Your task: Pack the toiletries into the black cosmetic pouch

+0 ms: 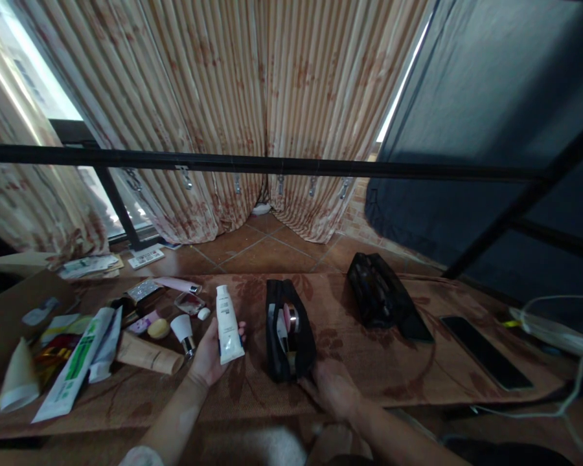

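My left hand (212, 355) grips a white squeeze tube (228, 327), its narrow capped end pointing away from me. To the right of it an unzipped black pouch (301, 353) stands on the brown patterned cloth, with a few cosmetic items (290, 318) inside. My right hand (335, 388) is at the pouch's near right corner, its fingers closed against the edge. Left of my left hand lie a white-and-silver bottle (181, 328), a beige tube (148, 353) and a yellow egg-shaped item (159, 329).
Farther left are a green-and-white tube (75, 369), a cream tube (18, 378) and a cardboard box (10, 310). A second black pouch (379, 291) and a dark phone (486, 351) lie to the right. A black metal rail (252, 162) crosses behind the bench, before curtains (214, 84).
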`<state>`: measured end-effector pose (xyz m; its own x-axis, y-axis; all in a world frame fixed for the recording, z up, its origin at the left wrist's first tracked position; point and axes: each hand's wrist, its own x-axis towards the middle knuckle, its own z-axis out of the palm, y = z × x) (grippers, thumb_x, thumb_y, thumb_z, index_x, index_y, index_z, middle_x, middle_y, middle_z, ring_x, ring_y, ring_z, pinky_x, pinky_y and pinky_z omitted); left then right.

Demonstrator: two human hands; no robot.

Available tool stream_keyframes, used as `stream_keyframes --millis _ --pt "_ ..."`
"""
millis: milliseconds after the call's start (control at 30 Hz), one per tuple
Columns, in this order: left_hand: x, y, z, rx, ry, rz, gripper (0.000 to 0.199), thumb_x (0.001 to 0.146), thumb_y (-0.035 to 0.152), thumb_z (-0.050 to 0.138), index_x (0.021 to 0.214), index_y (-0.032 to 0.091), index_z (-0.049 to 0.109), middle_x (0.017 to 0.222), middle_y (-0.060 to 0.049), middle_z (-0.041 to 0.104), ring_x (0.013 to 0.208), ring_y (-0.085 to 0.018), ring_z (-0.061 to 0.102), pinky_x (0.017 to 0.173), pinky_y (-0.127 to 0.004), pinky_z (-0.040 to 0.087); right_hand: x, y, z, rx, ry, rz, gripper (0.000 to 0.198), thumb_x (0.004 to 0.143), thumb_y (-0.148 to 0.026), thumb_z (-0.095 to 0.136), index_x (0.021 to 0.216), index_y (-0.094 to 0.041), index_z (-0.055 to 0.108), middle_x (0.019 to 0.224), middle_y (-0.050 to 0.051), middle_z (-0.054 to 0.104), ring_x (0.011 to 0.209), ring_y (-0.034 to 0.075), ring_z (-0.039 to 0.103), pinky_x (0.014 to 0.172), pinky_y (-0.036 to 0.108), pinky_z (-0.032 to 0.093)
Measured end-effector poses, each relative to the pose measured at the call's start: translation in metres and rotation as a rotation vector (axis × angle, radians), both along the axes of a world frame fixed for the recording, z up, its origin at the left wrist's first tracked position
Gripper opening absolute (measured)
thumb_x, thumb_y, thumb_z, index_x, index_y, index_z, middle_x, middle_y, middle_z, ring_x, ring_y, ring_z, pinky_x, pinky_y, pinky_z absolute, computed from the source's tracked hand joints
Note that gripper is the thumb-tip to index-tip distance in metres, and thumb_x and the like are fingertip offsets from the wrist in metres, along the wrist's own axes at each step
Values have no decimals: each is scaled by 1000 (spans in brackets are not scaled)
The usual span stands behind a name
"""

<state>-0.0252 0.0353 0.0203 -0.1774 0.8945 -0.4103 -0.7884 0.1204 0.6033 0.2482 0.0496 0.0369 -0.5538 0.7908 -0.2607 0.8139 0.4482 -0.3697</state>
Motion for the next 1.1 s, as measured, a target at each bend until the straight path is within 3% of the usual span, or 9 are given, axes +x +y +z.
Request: stream_keyframes --millis 233,400,600,833,1100 --pt "-1 0 -1 -54 18 8 32 94 35 46 104 11 63 91 -10 72 71 -15 69 75 -29 58 8 7 5 -77 110 61 30 87 -31 51 110 -18 65 107 11 70 103 23 63 85 27 42" --pt "-2 0 -4 -75 32 -17 33 93 35 48 104 8 64 85 -10 72 68 -14 69 73 -27 59 20 13 4 -168 187 130 27 84 -25 52 107 -19 66 103 9 71 96 21 63 82 25 42" --pt "-2 -1 -7 -78 64 -36 31 92 35 52 99 9 65 86 -11 72 70 -16 70 71 -27 60 29 17 -3 -255 248 99 23 83 -24 53 101 -20 66 93 5 70 85 18 63 73 24 42" --pt "-1 -3 -10 -56 178 -28 21 86 27 61 94 8 66 81 -11 73 70 -18 71 73 -30 60 30 18 -1 -261 334 113 19 80 -19 52 95 -20 65 91 4 69 83 17 63 73 23 43" --pt "-2 -5 -14 8 175 2 15 72 13 74 84 11 64 67 -2 69 53 -11 64 69 -26 59 33 22 -6 -284 350 100 20 79 -18 53 94 -20 65 94 4 69 85 18 63 76 25 44"
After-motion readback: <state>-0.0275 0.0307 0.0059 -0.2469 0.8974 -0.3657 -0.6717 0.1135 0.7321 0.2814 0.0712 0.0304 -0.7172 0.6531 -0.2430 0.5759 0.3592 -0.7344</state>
